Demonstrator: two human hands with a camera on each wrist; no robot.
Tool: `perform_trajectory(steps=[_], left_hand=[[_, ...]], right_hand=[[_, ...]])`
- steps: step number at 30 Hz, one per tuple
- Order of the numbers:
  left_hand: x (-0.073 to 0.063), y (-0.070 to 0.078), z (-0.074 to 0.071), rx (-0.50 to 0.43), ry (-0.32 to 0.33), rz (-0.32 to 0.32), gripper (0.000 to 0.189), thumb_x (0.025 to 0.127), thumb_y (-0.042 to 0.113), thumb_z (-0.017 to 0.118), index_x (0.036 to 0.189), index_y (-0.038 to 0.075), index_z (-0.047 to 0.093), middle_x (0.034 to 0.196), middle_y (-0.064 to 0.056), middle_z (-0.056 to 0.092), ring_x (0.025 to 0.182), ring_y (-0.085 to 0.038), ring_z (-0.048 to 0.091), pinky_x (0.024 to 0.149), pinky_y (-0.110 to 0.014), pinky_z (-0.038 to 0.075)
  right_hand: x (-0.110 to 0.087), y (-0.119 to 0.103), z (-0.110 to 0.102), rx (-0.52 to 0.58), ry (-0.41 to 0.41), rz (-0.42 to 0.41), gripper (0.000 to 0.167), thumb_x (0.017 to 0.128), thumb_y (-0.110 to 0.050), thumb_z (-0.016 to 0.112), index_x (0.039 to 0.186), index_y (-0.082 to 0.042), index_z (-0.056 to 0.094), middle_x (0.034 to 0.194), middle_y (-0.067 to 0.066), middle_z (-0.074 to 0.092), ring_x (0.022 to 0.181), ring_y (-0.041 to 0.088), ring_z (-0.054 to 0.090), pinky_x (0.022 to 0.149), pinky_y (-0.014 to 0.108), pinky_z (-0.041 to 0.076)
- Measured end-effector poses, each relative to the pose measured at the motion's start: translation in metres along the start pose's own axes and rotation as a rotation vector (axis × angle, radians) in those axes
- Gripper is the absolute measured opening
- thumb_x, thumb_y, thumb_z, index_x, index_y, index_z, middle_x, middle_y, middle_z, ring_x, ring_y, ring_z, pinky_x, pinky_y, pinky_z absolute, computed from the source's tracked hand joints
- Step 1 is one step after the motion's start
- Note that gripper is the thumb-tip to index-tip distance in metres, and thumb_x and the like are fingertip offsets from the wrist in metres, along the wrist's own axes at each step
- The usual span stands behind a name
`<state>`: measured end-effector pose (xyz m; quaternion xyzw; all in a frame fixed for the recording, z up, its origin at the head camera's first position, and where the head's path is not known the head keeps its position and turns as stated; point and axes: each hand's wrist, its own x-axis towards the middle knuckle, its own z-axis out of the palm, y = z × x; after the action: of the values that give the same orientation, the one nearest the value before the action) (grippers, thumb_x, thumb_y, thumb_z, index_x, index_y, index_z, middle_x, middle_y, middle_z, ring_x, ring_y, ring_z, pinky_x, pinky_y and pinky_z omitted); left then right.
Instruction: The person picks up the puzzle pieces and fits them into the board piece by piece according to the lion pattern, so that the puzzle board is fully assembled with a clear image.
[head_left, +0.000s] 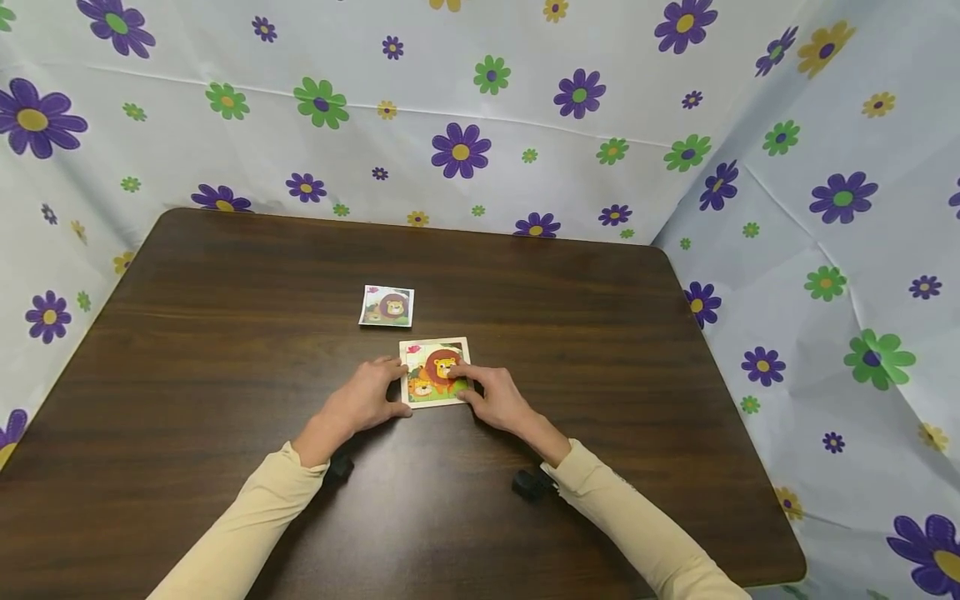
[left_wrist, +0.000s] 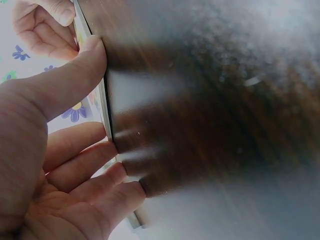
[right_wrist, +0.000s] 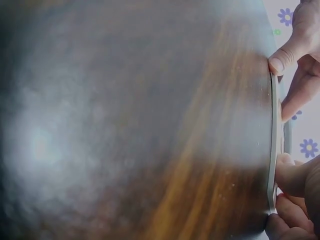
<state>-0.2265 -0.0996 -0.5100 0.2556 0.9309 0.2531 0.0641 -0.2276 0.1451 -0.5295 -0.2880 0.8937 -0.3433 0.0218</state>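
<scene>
A square jigsaw puzzle (head_left: 431,398) in a pale wooden frame lies on the table, its picture showing a lion and a spotted cub. My left hand (head_left: 365,394) holds its left side, thumb by the near corner and fingers along the edge. From the right, my right hand (head_left: 501,398) reaches over the frame; its index finger touches the lion's face and its thumb rests near the right edge. The left wrist view shows the left fingers (left_wrist: 82,162) against the frame's edge. In the right wrist view, the right thumb (right_wrist: 292,175) is at the edge; whether any piece is loose cannot be seen.
Beyond the puzzle, slightly left, lies a small picture card (head_left: 386,307) with the same lion scene. The dark wooden table (head_left: 600,333) has rounded corners. White flower-printed sheets (head_left: 420,67) hang behind it and at both sides.
</scene>
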Motion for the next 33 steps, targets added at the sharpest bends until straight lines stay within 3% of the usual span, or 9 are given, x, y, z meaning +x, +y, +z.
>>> perform_trajectory(steps=[8, 12, 33], left_hand=[[-0.0001, 0.0003, 0.0001, 0.005, -0.003, -0.003, 0.062, 0.071, 0.022, 0.085, 0.119, -0.009, 0.061, 0.123, -0.027, 0.059, 0.117, -0.045, 0.051, 0.097, -0.053, 0.043], [-0.0017, 0.0002, -0.0001, 0.008, -0.005, 0.003, 0.062, 0.071, 0.022, 0.085, 0.118, -0.010, 0.061, 0.123, -0.026, 0.059, 0.118, -0.046, 0.050, 0.098, -0.053, 0.042], [0.0005, -0.0008, 0.0007, -0.003, -0.003, 0.001, 0.063, 0.071, 0.021, 0.085, 0.119, -0.010, 0.061, 0.125, -0.028, 0.057, 0.117, -0.044, 0.052, 0.096, -0.053, 0.043]], right_hand=[[-0.0005, 0.0038, -0.0051, -0.023, -0.090, 0.016, 0.040, 0.086, -0.002, 0.066, 0.124, -0.010, 0.062, 0.125, 0.006, 0.063, 0.107, 0.020, 0.060, 0.094, 0.038, 0.048], [-0.0014, 0.0045, -0.0073, -0.011, -0.134, 0.034, 0.050, 0.081, 0.001, 0.064, 0.129, -0.010, 0.058, 0.130, 0.007, 0.060, 0.118, 0.021, 0.056, 0.100, 0.040, 0.044], [-0.0002, 0.0062, -0.0072, 0.034, -0.104, 0.023, 0.038, 0.088, 0.002, 0.063, 0.124, -0.011, 0.062, 0.125, 0.007, 0.063, 0.112, 0.019, 0.058, 0.098, 0.040, 0.046]])
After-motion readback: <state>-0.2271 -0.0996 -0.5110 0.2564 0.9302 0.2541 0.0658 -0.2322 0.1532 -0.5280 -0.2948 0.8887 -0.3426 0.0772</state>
